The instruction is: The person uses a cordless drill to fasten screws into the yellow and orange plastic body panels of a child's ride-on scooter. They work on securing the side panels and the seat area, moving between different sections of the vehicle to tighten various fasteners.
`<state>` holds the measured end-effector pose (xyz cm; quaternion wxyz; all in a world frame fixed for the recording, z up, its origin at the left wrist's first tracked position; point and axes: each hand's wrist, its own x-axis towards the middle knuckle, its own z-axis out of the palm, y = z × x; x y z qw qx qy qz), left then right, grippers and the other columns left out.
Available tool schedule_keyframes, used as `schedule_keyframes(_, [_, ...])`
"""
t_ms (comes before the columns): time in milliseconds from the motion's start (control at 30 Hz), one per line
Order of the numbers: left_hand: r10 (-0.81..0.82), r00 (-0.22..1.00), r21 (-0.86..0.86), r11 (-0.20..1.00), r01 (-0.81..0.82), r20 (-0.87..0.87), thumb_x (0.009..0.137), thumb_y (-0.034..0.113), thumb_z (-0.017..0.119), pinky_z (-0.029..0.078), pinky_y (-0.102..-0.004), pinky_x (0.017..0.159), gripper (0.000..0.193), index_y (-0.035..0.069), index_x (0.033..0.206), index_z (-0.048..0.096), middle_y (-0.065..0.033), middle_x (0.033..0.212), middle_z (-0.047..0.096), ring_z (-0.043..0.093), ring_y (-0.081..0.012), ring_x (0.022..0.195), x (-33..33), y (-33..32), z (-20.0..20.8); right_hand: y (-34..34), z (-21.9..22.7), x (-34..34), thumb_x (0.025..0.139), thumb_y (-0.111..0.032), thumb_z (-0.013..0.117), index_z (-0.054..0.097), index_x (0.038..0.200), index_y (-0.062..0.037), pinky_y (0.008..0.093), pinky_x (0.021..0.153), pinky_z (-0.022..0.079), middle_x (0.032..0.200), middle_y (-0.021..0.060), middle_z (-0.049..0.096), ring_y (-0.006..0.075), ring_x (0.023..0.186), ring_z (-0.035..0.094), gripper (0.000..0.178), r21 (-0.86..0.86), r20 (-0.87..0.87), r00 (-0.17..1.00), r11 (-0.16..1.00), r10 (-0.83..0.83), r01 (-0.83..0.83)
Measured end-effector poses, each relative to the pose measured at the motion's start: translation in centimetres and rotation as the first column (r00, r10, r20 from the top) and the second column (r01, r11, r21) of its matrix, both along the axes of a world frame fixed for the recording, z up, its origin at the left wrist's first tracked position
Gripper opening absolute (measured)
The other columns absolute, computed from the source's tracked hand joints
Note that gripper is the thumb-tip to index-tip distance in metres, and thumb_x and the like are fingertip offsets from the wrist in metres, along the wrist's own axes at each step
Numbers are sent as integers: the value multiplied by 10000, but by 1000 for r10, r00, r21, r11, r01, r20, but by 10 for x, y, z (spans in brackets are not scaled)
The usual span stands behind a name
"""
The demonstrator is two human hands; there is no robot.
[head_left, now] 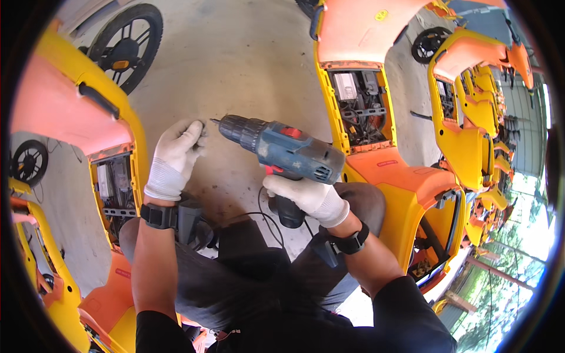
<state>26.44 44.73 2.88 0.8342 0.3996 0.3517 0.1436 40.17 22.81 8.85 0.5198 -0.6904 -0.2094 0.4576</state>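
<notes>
The drill (297, 147) sits in your right hand (306, 197), the nearer of the two by far, since that hand is wrapped around it below the body with the fingers closed. The drill's long axis runs slantwise, from its rear end at right up and left through the chuck (244, 130) to the bit (216, 121). That bit points toward your left hand (178, 150), its tip just beside your fingertips, with a thin gap appearing between them (depth is hard to judge from above). Your left fingers are curled in and pressed together with the thumb; whether something small is pinched there, you cannot tell from this view.

Seen from your left hand, then, the drill lies to the right; from your right hand, its body lies above and its dark base (290, 213) hangs below, all held over the floor (241, 65), between the yellow-and-orange vehicle bodies (397, 173) on either side.
</notes>
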Motion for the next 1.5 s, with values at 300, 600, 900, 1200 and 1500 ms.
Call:
schedule_keyframes(300, [-76, 994, -33, 996, 79, 76, 1014, 272, 563, 432, -216, 662, 251, 32, 1080, 592, 2, 898, 581, 522, -76, 768, 8, 6, -6, 4, -3, 4, 815, -145, 742, 650, 1041, -37, 318, 785, 533, 943, 65, 691, 144, 858, 650, 267, 99, 102, 995, 995, 5, -15])
schedule_keyframes(600, [-59, 994, -3, 998, 59, 91, 1008, 257, 575, 436, -220, 651, 253, 12, 1070, 585, -13, 894, 579, 530, -79, 749, 11, 5, -6, -2, -11, -1, 824, -132, 743, 604, 1187, -19, 322, 867, 513, 1065, 93, 676, 157, 948, 628, 405, 129, 104, 992, 987, 78, -91])
schedule_keyframes(900, [-52, 995, 43, 998, 49, 80, 1012, 292, 557, 383, -227, 573, 254, 43, 978, 598, 7, 792, 535, 478, -76, 670, 7, -1, 4, -3, -8, -10, 864, -66, 711, 604, 1199, -22, 307, 862, 519, 1066, 50, 675, 132, 947, 628, 354, 205, 52, 997, 977, 51, -61])
schedule_keyframes(1200, [-65, 998, -21, 998, 65, 19, 1013, 321, 542, 361, -232, 560, 292, 43, 926, 556, -8, 776, 520, 456, -92, 649, 3, 10, 0, 6, 4, -12, 819, -128, 760, 652, 1070, -53, 295, 751, 522, 916, 17, 675, 103, 833, 620, 283, 33, 201, 979, 999, 34, -42])
schedule_keyframes(1500, [-117, 993, 93, 989, 114, 25, 993, 359, 582, 377, -235, 539, 318, 59, 887, 581, 3, 723, 542, 462, -89, 592, 2, 10, -9, 6, 7, -13, 810, -66, 740, 668, 1038, -44, 289, 737, 514, 900, 9, 675, 102, 807, 625, 239, -63, 130, 991, 997, 43, -36])
